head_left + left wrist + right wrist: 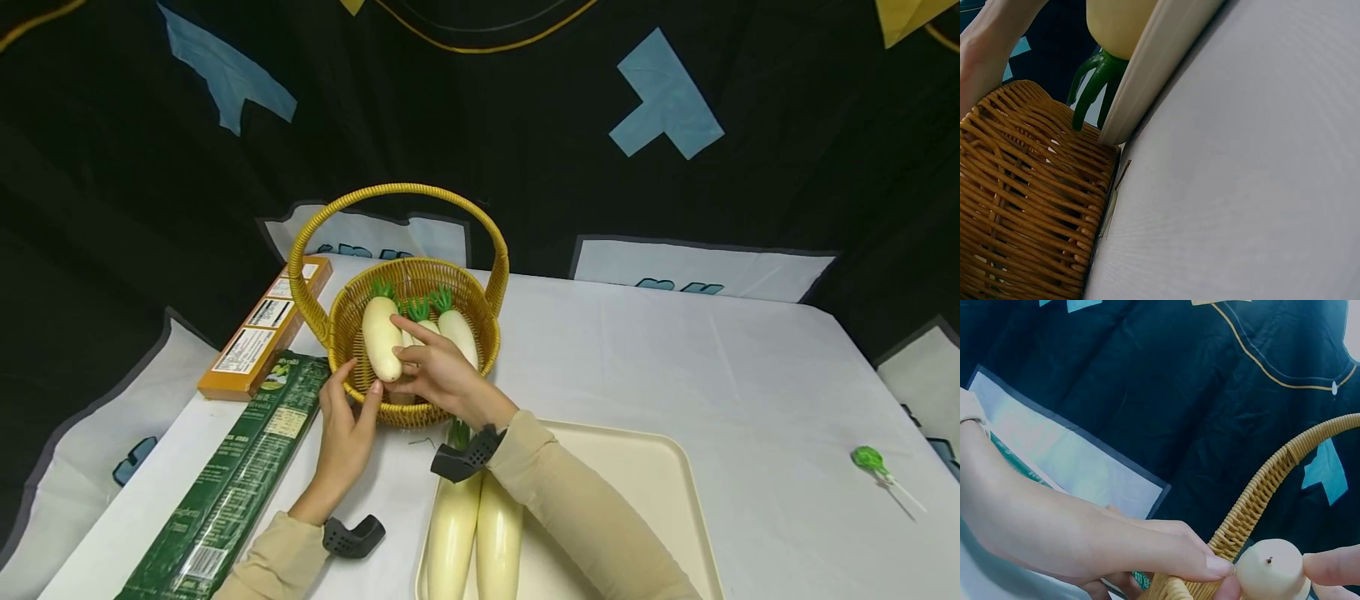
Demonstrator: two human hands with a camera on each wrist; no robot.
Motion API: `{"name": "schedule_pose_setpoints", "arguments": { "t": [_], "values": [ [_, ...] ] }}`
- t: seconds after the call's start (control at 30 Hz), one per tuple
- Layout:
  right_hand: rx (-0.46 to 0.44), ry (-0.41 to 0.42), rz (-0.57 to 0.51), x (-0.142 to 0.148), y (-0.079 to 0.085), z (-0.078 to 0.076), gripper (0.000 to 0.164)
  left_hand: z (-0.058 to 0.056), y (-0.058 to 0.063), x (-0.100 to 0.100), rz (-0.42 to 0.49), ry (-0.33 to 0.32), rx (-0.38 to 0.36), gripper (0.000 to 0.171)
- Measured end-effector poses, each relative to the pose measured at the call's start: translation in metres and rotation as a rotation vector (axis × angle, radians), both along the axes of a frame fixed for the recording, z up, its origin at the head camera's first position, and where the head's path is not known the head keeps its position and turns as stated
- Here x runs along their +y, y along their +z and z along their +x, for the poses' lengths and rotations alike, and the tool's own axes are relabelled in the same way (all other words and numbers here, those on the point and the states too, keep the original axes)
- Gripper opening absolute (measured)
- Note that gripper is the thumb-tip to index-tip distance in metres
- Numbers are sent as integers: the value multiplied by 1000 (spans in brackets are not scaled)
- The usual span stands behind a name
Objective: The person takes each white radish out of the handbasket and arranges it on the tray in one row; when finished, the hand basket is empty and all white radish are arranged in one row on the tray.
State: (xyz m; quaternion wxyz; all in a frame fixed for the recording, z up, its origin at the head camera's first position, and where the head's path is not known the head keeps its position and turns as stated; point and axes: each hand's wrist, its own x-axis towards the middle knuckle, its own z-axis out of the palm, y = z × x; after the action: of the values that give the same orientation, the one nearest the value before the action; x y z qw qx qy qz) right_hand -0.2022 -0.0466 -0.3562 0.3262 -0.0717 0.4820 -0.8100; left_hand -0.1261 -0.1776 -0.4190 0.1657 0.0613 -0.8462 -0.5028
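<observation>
My right hand [438, 371] holds a pale white radish [382, 337] over a yellow wicker basket [408, 414], its index finger stretched across the radish. The radish's blunt end [1270, 569] faces the right wrist camera, between fingertips. At the basket's near left rim is my left hand [347, 425], its thumb and index finger over the edge and the thumb tip close to the radish's lower end. Inside the basket lie more white radishes [457, 333] with green tops. The left wrist view shows the basket's woven side [1029, 194]; the left fingers are outside that view.
A cream tray [637, 467] with two long white radishes [453, 533] lies in front, partly under the right forearm. Left of the basket are a green spaghetti packet [232, 475] and an orange box [262, 333]. A green lollipop [868, 458] lies far right.
</observation>
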Motion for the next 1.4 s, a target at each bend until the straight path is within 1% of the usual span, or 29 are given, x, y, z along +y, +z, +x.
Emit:
{"name": "schedule_pose_setpoints", "arguments": {
  "t": [0.17, 0.43, 0.6, 0.77, 0.93, 1.1, 1.3, 1.4],
  "values": [
    [20, -3, -7, 5, 0, 2, 53, 0, -1, 1, -9, -2, 9, 54],
    [65, 10, -31, 15, 0, 5, 56, 1, 0, 0, -9, -4, -1, 54],
    [94, 53, -42, 29, 2, 8, 55, 2, 1, 0, -12, -4, 0, 54],
    [142, 92, -57, 49, 3, 15, 56, 1, 1, 1, -3, -1, 4, 54],
    [212, 134, -62, 74, 3, 25, 56, 1, 0, 2, 3, 10, 12, 54],
    [279, 159, -34, 101, 5, 40, 55, 2, 0, 1, 3, 15, 8, 53],
    [373, 222, -58, 138, -2, 59, 48, 2, 0, 1, 7, 16, 6, 53],
    [415, 232, -70, 158, -7, 69, 47, 1, 0, 1, 0, 11, 6, 53]
  ]
}}
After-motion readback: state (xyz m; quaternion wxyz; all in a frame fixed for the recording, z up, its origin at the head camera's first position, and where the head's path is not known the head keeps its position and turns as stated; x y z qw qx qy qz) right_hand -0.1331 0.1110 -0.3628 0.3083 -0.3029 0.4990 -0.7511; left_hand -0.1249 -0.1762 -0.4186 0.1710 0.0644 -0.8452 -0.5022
